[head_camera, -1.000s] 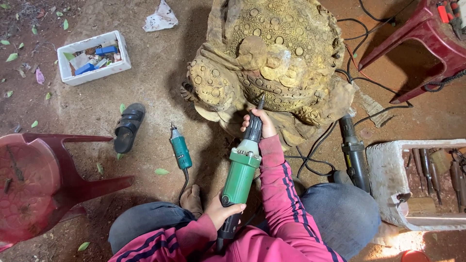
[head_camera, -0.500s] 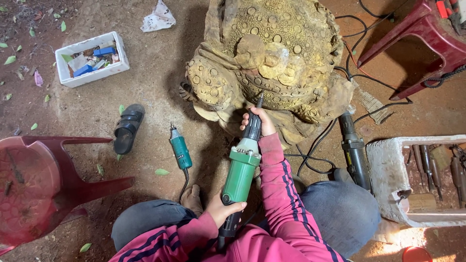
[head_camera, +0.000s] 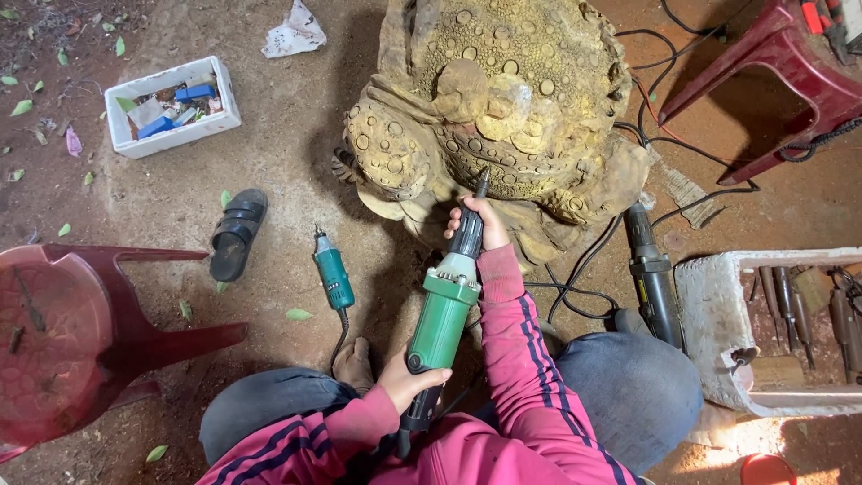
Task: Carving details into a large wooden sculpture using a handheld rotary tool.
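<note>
A large carved wooden toad sculpture [head_camera: 503, 99] with a bumpy back stands on the dirt in front of me. I hold a green die grinder [head_camera: 442, 310] in both hands. My right hand [head_camera: 480, 223] grips its black nose near the bit, which touches the sculpture's lower front. My left hand [head_camera: 409, 382] clasps the rear of the green body, just above my knee. My sleeves are pink with dark stripes.
A smaller teal grinder [head_camera: 333, 274] and a black sandal [head_camera: 235, 233] lie at left. A black grinder [head_camera: 651, 278] lies right, beside a white box of chisels [head_camera: 718, 314]. Red plastic stools [head_camera: 81, 332] [head_camera: 790, 81], a white box [head_camera: 171, 106], cables.
The view has shifted slightly; my hands and the green grinder keep the same hold and place against the sculpture.
</note>
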